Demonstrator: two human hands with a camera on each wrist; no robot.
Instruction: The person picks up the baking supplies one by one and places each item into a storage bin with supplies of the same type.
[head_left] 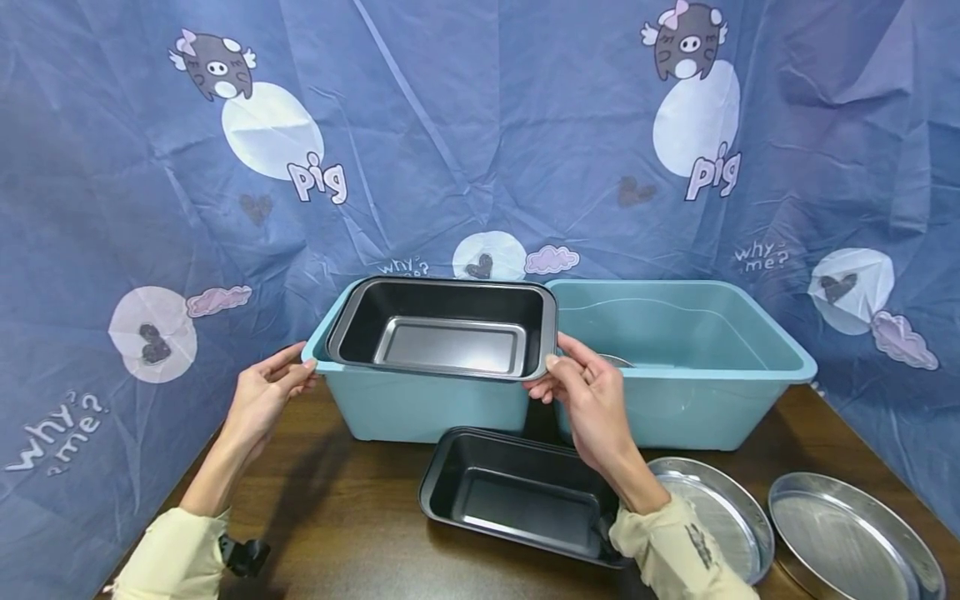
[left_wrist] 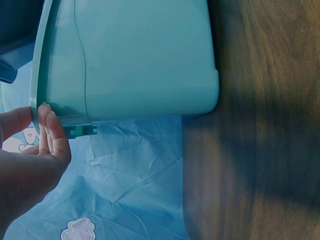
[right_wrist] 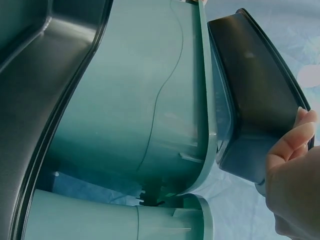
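Note:
A dark metal loaf pan (head_left: pixel 450 346) is above the opening of the left teal plastic bin (head_left: pixel 427 407). My right hand (head_left: pixel 592 400) pinches this pan by its right-end rim, thumb on top and fingers beneath. In the right wrist view the loaf pan (right_wrist: pixel 265 95) tilts beside the bin's rim. My left hand (head_left: pixel 258 398) pinches the left bin's near left rim between thumb and fingers; the left wrist view shows the fingertips on the bin (left_wrist: pixel 140 60). A second dark loaf pan (head_left: pixel 517 504) lies on the table below my right forearm.
A second teal bin (head_left: pixel 675 408) stands at the right, with part of a shiny rim (head_left: pixel 615 361) visible inside. Two round metal pans, one nearer (head_left: pixel 712 512) and one farther right (head_left: pixel 847 533), lie on the wooden table (head_left: pixel 352 533). A blue patterned cloth (head_left: pixel 420 167) hangs behind.

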